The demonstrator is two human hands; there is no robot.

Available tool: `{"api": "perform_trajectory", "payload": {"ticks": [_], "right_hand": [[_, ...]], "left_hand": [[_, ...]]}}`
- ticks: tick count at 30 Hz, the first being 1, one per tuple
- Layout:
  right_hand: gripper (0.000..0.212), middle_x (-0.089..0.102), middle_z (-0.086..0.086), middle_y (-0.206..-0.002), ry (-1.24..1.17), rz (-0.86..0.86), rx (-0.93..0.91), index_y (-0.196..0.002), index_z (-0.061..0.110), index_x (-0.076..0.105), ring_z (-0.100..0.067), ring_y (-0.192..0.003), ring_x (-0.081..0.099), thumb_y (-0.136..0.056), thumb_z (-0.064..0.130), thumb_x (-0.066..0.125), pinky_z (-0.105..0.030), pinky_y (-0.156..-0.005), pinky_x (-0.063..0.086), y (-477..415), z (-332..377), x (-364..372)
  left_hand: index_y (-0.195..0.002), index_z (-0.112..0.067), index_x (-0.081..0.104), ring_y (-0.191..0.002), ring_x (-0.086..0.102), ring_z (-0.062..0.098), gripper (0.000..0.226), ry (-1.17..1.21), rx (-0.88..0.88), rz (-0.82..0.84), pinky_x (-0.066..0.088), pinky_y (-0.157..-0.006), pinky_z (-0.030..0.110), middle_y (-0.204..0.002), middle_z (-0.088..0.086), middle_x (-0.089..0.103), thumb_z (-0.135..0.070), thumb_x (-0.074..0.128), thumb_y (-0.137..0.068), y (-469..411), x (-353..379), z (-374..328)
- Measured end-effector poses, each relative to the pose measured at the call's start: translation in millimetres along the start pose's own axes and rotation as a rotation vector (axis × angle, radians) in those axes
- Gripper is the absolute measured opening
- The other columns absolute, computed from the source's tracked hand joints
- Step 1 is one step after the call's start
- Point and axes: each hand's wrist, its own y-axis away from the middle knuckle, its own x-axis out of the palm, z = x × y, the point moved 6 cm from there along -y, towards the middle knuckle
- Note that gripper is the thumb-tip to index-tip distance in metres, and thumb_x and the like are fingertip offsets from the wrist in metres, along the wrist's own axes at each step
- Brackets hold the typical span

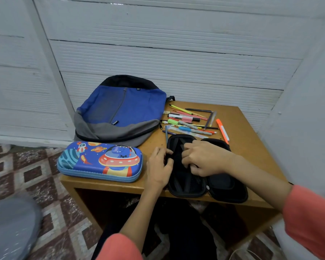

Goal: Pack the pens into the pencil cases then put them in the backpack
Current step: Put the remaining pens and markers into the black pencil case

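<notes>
A black pencil case (223,186) lies open flat at the front of the small wooden table (248,126). My left hand (159,167) grips its left rim. My right hand (203,158) reaches into the left half with curled fingers; what they pinch is hidden. Behind the case lies a heap of pens, pencils and markers (189,121), with an orange highlighter (222,130) at its right. A blue cartoon pencil case (99,162) sits closed at the front left. The blue and grey backpack (120,111) lies flat at the back left.
The table stands in a corner of white panelled walls (158,53). A patterned tile floor (36,175) lies to the left, with a grey blurred shape (9,228) at the bottom left. The cartoon case and backpack overhang the table's left edge.
</notes>
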Motion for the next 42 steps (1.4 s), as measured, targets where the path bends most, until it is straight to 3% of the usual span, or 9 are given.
{"api": "perform_trajectory", "payload": {"ticks": [5, 11, 19, 23, 27, 31, 37, 42], "right_hand": [[0.028, 0.057, 0.001, -0.100, 0.051, 0.069, 0.012, -0.105, 0.021, 0.066, -0.018, -0.093, 0.042, -0.086, 0.027, 0.046, -0.031, -0.074, 0.027, -6, -2, 4], [0.037, 0.055, 0.000, -0.107, -0.053, 0.104, 0.101, -0.121, 0.022, 0.056, -0.018, -0.099, 0.046, -0.086, 0.024, 0.047, -0.034, -0.080, 0.039, 3, -17, 11], [0.015, 0.053, 0.003, -0.096, -0.073, 0.099, 0.101, -0.092, 0.018, 0.058, -0.012, -0.084, 0.037, -0.080, 0.017, 0.050, -0.034, -0.074, 0.044, -2, -15, 13], [0.007, 0.048, 0.006, -0.084, -0.113, 0.134, 0.133, -0.080, 0.018, 0.057, -0.015, -0.073, 0.047, -0.079, 0.017, 0.049, -0.030, -0.057, 0.039, -13, -16, 13], [0.008, 0.049, 0.007, -0.085, -0.160, 0.112, 0.148, -0.082, 0.020, 0.055, -0.014, -0.070, 0.044, -0.078, 0.016, 0.049, -0.027, -0.053, 0.032, -16, -17, 14], [0.017, 0.052, 0.006, -0.090, -0.220, -0.021, 0.165, -0.089, 0.019, 0.061, -0.009, -0.077, 0.043, -0.079, 0.013, 0.049, -0.023, -0.051, 0.026, -6, -24, 11], [0.018, 0.052, 0.009, -0.092, -0.303, -0.035, 0.222, -0.090, 0.019, 0.062, -0.009, -0.076, 0.044, -0.082, 0.010, 0.048, -0.032, -0.062, 0.043, -4, -23, 12], [0.016, 0.049, 0.008, -0.088, -0.195, -0.003, 0.189, -0.082, 0.018, 0.060, -0.010, -0.087, 0.042, -0.084, 0.013, 0.046, -0.028, -0.057, 0.032, -10, -24, 17]], "left_hand": [[-0.104, -0.018, 0.061, -0.088, 0.052, 0.009, 0.018, 0.003, 0.013, -0.008, 0.047, -0.081, 0.029, -0.103, -0.009, 0.050, -0.012, 0.057, -0.088, 1, 0, 1], [-0.106, -0.019, 0.061, -0.091, 0.052, 0.008, 0.019, 0.013, 0.002, 0.003, 0.048, -0.083, 0.029, -0.104, -0.010, 0.049, -0.013, 0.056, -0.089, 1, 0, 0], [-0.107, -0.019, 0.061, -0.092, 0.052, 0.009, 0.019, 0.008, 0.007, 0.001, 0.048, -0.083, 0.031, -0.104, -0.010, 0.049, -0.014, 0.056, -0.089, 1, 1, -1], [-0.106, -0.018, 0.061, -0.088, 0.052, 0.010, 0.019, -0.002, 0.011, 0.000, 0.048, -0.082, 0.033, -0.102, -0.009, 0.049, -0.014, 0.056, -0.088, 1, 1, -1], [-0.105, -0.018, 0.062, -0.086, 0.052, 0.009, 0.019, 0.001, 0.010, -0.006, 0.048, -0.081, 0.033, -0.101, -0.009, 0.049, -0.014, 0.057, -0.088, 0, 0, -1], [-0.105, -0.018, 0.062, -0.087, 0.052, 0.010, 0.019, 0.012, 0.003, -0.007, 0.048, -0.080, 0.030, -0.100, -0.009, 0.049, -0.015, 0.058, -0.087, 0, 0, -1], [-0.105, -0.016, 0.063, -0.088, 0.052, 0.008, 0.018, 0.024, 0.011, -0.016, 0.045, -0.079, 0.025, -0.098, -0.010, 0.048, -0.013, 0.058, -0.087, 1, -1, -2], [-0.104, -0.015, 0.063, -0.088, 0.052, 0.010, 0.018, 0.036, 0.010, -0.018, 0.045, -0.079, 0.027, -0.099, -0.008, 0.050, -0.012, 0.059, -0.086, 0, -1, -2]]}}
